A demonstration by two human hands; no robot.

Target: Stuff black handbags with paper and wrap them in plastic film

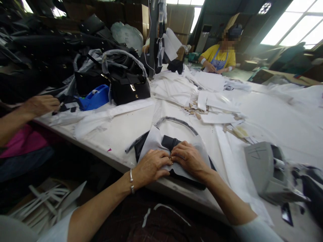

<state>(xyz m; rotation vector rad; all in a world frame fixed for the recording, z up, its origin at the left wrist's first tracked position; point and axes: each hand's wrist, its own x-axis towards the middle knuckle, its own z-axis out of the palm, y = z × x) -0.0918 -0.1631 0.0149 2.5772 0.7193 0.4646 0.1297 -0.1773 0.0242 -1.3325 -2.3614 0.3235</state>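
A black handbag [138, 147] lies at the table's near edge, partly covered by white tissue paper [152, 138], its wrapped handle arching away from me. My left hand [152, 166], with a silver bracelet at the wrist, has its fingers bent together over the middle of the bag. Close against it, my right hand [189, 158] pinches at the same spot, near a small metal piece. The fingertips of both hands meet at the dark strap and paper; what exactly they grip is too small to tell.
A finished black handbag [130, 89] and a blue tape dispenser [97, 97] stand at the back left, near another person's hand [41, 104]. A grey dispenser [264, 171] is at right. White sheets [174, 87] lie beyond; a person in yellow [220, 60] works at the far side.
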